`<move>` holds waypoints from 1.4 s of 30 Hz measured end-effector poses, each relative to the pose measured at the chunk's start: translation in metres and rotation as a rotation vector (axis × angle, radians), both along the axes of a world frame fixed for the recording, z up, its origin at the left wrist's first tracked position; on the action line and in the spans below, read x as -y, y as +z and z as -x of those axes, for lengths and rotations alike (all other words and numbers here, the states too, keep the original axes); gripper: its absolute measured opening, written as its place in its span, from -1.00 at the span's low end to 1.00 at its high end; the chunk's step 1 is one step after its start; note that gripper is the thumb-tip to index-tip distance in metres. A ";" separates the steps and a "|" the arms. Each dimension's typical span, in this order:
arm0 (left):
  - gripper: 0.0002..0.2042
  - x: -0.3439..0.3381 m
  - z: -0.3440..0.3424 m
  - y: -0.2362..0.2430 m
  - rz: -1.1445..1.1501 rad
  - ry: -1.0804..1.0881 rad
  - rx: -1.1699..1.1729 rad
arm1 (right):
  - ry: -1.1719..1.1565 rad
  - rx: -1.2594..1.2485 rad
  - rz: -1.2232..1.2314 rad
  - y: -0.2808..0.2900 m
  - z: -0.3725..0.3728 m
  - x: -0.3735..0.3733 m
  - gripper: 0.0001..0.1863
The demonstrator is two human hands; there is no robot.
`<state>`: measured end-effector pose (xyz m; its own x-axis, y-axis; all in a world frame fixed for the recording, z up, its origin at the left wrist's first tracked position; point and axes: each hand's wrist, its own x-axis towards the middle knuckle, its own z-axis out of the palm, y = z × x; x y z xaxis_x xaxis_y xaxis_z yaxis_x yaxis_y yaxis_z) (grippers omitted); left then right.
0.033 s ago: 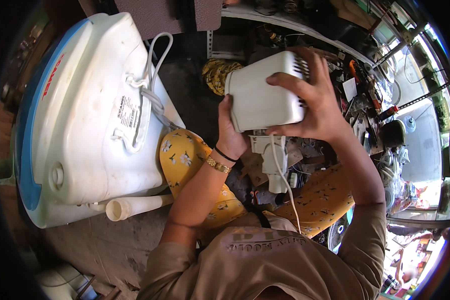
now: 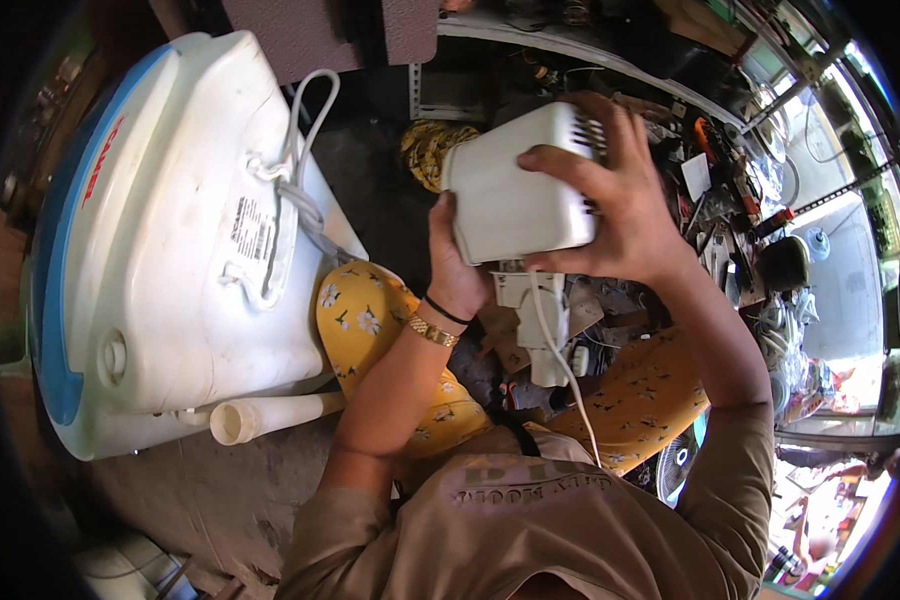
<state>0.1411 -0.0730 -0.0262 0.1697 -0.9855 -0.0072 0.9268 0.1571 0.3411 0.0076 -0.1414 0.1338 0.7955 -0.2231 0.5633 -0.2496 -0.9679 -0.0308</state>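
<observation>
Between both hands, above my lap, is a white fan motor housing (image 2: 515,185) with vent slots at its right end. My left hand (image 2: 458,265) grips its lower left edge, the thumb up along the side. My right hand (image 2: 625,205) wraps round the slotted end, thumb on the upper face and fingers curled over the far side. Below the housing hangs a white plastic neck piece (image 2: 543,325), and a white cord (image 2: 560,355) runs down from it toward my shirt. The inside of the housing is hidden.
At my left a large white and blue washing machine (image 2: 185,220) lies on its side, with a looped grey cord (image 2: 305,130) and a pale drain pipe (image 2: 270,415). Tools and parts clutter the right, near a red-handled screwdriver (image 2: 770,222). A metal shelf (image 2: 580,52) runs behind.
The housing, the neck piece and my hands have shifted slightly to the left. My grip looks the same.
</observation>
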 end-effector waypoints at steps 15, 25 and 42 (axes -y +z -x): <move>-0.27 0.000 -0.007 -0.018 0.069 -0.257 -0.315 | 0.080 -0.597 0.116 0.059 -0.050 -0.019 -0.04; -0.27 0.003 -0.017 -0.020 0.192 -0.412 -0.410 | 0.142 -0.492 0.187 0.052 -0.048 -0.013 -0.20; -0.21 -0.011 -0.018 0.004 0.085 -0.316 -0.554 | 0.412 -0.133 -0.437 0.007 -0.023 0.022 0.45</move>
<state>0.1594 -0.0617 -0.0218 -0.1354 -0.9883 0.0703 0.9680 -0.1471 -0.2032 0.0304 -0.1633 0.1411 0.9228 -0.0701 0.3789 0.1136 -0.8902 -0.4412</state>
